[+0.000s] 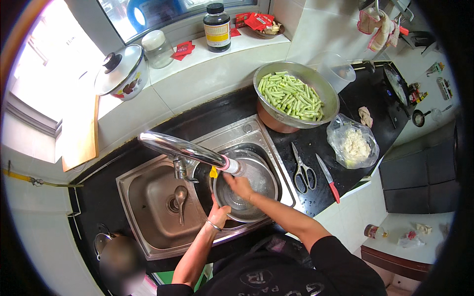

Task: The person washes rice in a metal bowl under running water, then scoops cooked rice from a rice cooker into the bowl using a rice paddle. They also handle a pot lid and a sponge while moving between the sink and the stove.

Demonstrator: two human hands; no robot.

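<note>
My left hand (219,214) grips the near-left rim of a round stainless-steel basin (255,214) in the right bowl of the sink. Over the same basin reaches my right hand (239,188), close to its left wall. The tip of the chrome tap (185,148), with a white and pink nozzle, hides part of those fingers. Water is in the basin, its surface rippled under the nozzle. A small yellow piece (213,172) shows at the rim beside the nozzle. In the left sink bowl (148,207) lies a metal spoon (180,203) by the drain.
Right of the sink, a large metal bowl (333,107) holds cut green beans (290,96). Scissors (304,174), a red-handled knife (329,179) and a plastic bag of pale food (353,146) lie on the black counter. A lidded pot (126,79) and jars line the sill.
</note>
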